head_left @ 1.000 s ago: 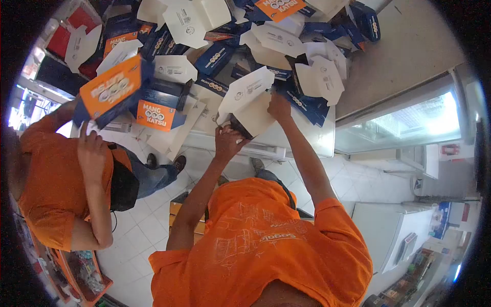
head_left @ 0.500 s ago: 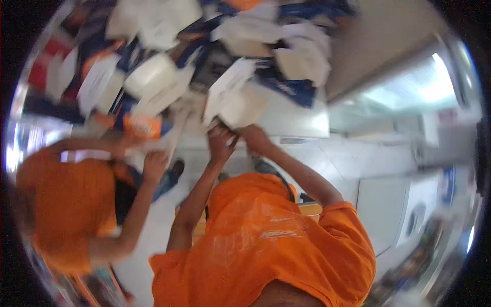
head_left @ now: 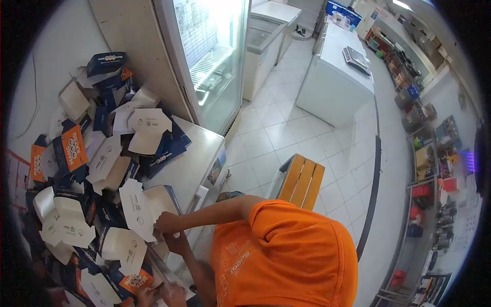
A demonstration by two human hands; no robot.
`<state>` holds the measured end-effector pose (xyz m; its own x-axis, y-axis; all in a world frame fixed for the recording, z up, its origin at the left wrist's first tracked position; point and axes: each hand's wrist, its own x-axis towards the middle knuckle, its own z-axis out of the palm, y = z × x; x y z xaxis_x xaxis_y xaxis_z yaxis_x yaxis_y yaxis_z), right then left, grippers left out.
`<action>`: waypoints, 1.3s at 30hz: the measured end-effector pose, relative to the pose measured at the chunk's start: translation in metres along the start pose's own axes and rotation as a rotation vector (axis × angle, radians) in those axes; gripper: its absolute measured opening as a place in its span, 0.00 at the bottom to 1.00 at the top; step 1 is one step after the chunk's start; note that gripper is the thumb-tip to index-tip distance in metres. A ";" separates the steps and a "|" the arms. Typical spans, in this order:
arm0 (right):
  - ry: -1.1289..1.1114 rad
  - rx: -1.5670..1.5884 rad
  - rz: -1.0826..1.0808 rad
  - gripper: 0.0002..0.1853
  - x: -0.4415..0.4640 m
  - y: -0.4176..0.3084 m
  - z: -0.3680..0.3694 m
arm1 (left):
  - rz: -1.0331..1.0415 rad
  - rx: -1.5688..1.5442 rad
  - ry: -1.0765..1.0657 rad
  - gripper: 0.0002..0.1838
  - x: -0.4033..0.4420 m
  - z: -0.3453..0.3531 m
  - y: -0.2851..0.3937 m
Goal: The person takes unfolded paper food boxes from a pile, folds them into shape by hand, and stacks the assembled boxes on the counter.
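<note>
A partly folded food carton (head_left: 136, 211), white inside with a navy outer side, is in front of me at the edge of the pile. My right hand (head_left: 169, 223) has its fingers closed on the carton's near edge. Just below it, my left hand (head_left: 176, 243) grips the same carton near its corner, its fingertips partly hidden. Around it lie more cartons, among them an open white one (head_left: 125, 248) and an orange-printed one (head_left: 70, 149).
Cartons are heaped on a white chest freezer (head_left: 189, 138). A co-worker's hand (head_left: 174, 294) is at the bottom edge. A lit glass-door fridge (head_left: 212, 66) stands beyond, a slatted wooden bench (head_left: 302, 181) behind me, and a scale (head_left: 356, 59) on another white freezer (head_left: 335, 77).
The view has swung to the right, bringing the fridge, bench and shelves into sight. Both my hands stay at a carton; the co-worker is now mostly out of view.
</note>
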<state>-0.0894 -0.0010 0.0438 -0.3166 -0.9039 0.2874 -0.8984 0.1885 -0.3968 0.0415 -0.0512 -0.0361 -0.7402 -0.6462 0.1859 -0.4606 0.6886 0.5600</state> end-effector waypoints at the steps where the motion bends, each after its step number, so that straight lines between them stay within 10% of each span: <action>1: -0.053 0.015 0.004 0.13 0.001 -0.003 -0.003 | -0.052 -0.067 -0.032 0.43 -0.008 -0.007 -0.015; 3: -0.022 0.017 0.008 0.13 -0.002 -0.006 -0.007 | -0.404 -0.513 -0.190 0.45 -0.035 -0.050 -0.069; 6: 0.035 0.049 -0.016 0.13 -0.003 -0.009 0.000 | -1.248 -1.979 0.068 0.49 -0.093 -0.160 -0.172; 11: -0.027 -0.021 0.085 0.10 -0.002 -0.017 -0.003 | -1.539 -2.691 -0.129 0.44 -0.111 -0.196 -0.226; 14: -0.176 -0.005 0.079 0.12 0.002 -0.010 -0.003 | -1.502 -2.711 0.011 0.35 -0.111 -0.199 -0.231; 17: -0.168 -0.026 0.032 0.16 0.001 -0.004 0.013 | -1.526 -2.749 0.330 0.29 -0.086 -0.241 -0.082; 20: -0.152 -0.033 0.052 0.14 -0.001 -0.009 0.010 | -1.296 -2.605 -0.082 0.24 -0.117 -0.192 -0.261; 22: -0.224 -0.053 0.034 0.13 -0.002 -0.007 -0.002 | -1.323 -2.516 -0.154 0.24 -0.115 -0.198 -0.253; 32: 0.382 -0.066 0.144 0.14 -0.005 0.003 0.118 | -1.421 -2.639 0.114 0.33 -0.113 -0.220 -0.145; 34: 0.095 -0.043 -0.113 0.15 -0.010 0.014 0.039 | -1.322 -2.580 -0.131 0.32 -0.115 -0.211 -0.168; 35: -0.252 0.002 -0.112 0.16 -0.004 0.003 -0.009 | -1.599 -2.899 -0.086 0.32 -0.117 -0.206 -0.183; 39: -0.150 0.067 -0.288 0.14 -0.016 0.038 0.014 | -1.478 -2.473 0.262 0.32 -0.113 -0.218 -0.126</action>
<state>-0.1143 0.0152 0.0114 0.0008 -0.9639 0.2662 -0.9210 -0.1044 -0.3754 0.2899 -0.1368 0.0477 -0.6301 -0.2194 -0.7449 0.6063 -0.7384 -0.2954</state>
